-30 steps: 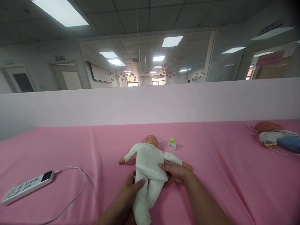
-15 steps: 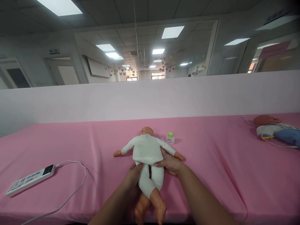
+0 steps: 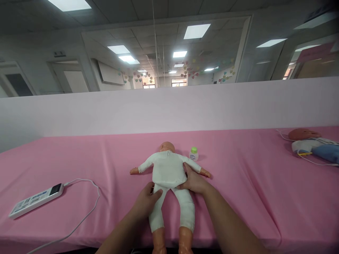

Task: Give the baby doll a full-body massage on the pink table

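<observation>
A baby doll in a white top and white trousers lies stretched out on the pink cloth, head away from me. Its arms are spread to the sides and its legs are straight and apart; the face does not show. My left hand grips the doll at its left-side hip and thigh, thumb on top, other fingers partly hidden at the side. On the opposite side, my right hand holds the waist and hip, its thumb across the trouser top. Just beyond the doll's right-side arm stands a small clear bottle with a green cap.
A white power strip with a cable lies at the left. At the far right is another doll with blue clothing and thin tubes. A low white wall with glass above it bounds the back of the pink-covered table.
The doll's legs, bent and close together before, now lie straight and apart. My left hand has shifted slightly and its thumb rests on the thigh. The camera view has moved a little.
</observation>
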A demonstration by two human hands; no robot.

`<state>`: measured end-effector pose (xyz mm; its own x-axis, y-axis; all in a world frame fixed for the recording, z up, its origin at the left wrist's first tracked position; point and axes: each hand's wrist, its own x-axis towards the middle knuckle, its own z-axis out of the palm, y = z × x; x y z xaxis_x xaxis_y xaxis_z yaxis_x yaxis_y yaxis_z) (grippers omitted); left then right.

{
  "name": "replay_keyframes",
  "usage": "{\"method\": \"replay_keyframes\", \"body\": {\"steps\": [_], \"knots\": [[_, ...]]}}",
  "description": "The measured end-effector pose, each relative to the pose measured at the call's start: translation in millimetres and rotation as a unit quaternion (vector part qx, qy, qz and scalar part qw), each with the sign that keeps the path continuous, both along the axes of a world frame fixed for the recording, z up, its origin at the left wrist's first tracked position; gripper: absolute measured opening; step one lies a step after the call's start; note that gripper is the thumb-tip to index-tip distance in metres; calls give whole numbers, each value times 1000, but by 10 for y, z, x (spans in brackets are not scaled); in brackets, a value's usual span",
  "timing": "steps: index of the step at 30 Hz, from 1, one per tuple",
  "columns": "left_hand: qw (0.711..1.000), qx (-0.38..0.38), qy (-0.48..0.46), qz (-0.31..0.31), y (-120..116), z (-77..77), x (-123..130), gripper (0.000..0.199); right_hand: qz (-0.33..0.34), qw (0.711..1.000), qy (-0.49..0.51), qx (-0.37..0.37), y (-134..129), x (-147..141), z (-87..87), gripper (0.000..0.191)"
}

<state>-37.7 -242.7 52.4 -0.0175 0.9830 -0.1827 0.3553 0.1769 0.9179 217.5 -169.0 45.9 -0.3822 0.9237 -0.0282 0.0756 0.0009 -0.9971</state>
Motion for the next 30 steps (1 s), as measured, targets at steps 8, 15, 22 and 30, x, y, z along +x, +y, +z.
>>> {"method": "replay_keyframes", "body": {"steps": [8,15,22,30], "knots": [[914,224,338,12,-89,-65,-119,62,-123,971,-140,152,-253,-39,-50,95],[834,318,398,-213,-20,-53,115,55,17,913,-359,194,-768,-192,-21,85],[845,254,413,-227,79,-22,209,59,36,895,-408,179,-753,-232,-48,89],[832,257,432,-232,95,131,208,60,36,897,-397,193,-724,-182,81,92]]}}
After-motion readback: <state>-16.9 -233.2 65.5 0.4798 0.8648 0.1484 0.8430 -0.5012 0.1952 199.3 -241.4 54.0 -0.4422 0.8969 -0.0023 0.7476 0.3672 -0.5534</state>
